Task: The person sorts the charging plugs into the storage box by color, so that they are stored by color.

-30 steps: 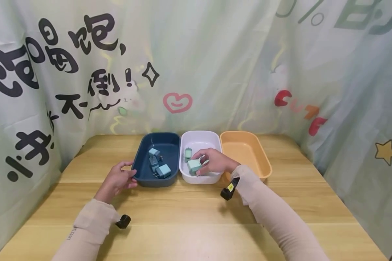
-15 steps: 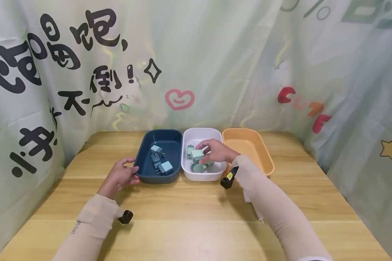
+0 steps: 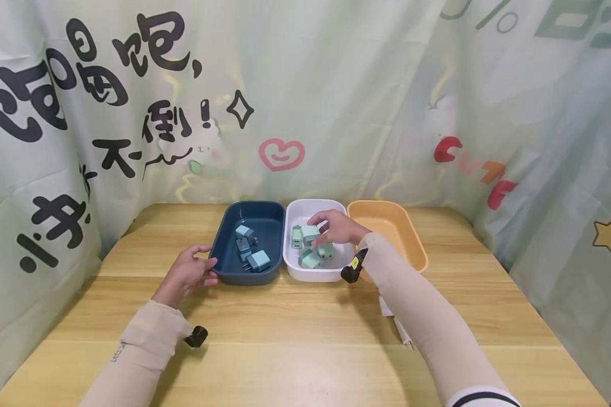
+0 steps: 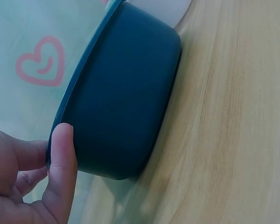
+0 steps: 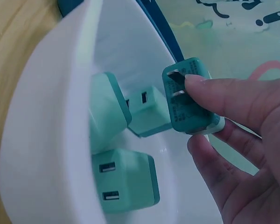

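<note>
From the head view, pinching a mint charger (image 3: 309, 233) in the right hand (image 3: 340, 227) farther back inside the white tray (image 3: 319, 275) than a second ago, uncovering two front chargers (image 3: 310, 259), and gripping, as before, the rim of the navy tray (image 3: 249, 279) in the left hand (image 3: 189, 271), on a wood-grained counter (image 3: 285, 350) before a pale printed curtain (image 3: 346, 102). From the left wrist, clasping that rim between thumb and fingers, with the curtain's pink heart (image 4: 47, 64) showing beyond. From the right wrist, holding the charger between thumb and fingers, baring its prongs.

Three trays (image 3: 315, 275), seven green-or-blue chargers (image 3: 258, 260)
</note>
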